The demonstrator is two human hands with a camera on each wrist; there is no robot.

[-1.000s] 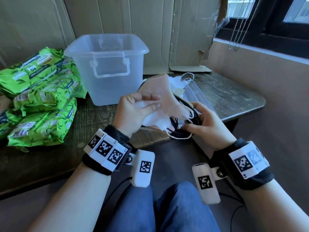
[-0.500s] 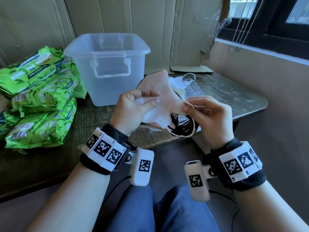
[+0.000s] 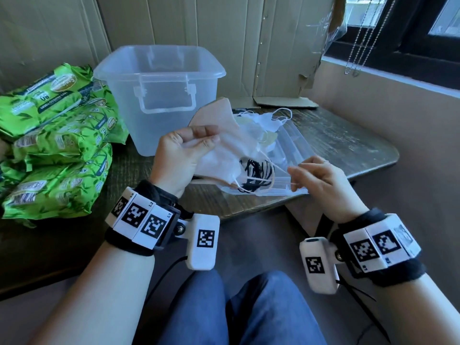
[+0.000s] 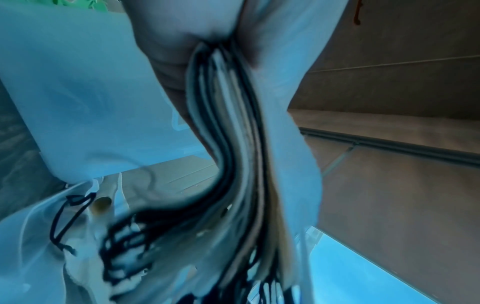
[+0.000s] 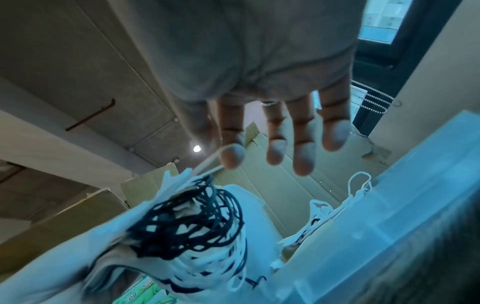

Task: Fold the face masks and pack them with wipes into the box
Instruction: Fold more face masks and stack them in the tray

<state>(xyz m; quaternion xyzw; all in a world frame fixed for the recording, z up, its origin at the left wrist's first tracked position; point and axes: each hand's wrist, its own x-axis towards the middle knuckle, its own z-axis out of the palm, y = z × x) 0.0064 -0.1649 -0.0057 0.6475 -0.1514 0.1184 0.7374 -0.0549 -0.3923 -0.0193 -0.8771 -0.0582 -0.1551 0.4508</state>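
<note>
My left hand grips a stack of folded face masks, white and beige, above the table's front edge; black and white ear loops dangle from its right end. The left wrist view shows the stack's layered edges clamped under the palm. My right hand pinches one white ear loop and holds it stretched out to the right. In the right wrist view the loop runs from under the index fingertip to the bundle. The clear plastic box stands open behind.
Green wipe packs are piled at the left of the dark wooden table. More loose masks lie on a clear lid right of the box. Cardboard leans against the wall behind. My knees are below the table edge.
My right hand left the underside of the mask stack, pinched a white ear loop and drew it out to the right. The left hand kept its grip on the stack.
</note>
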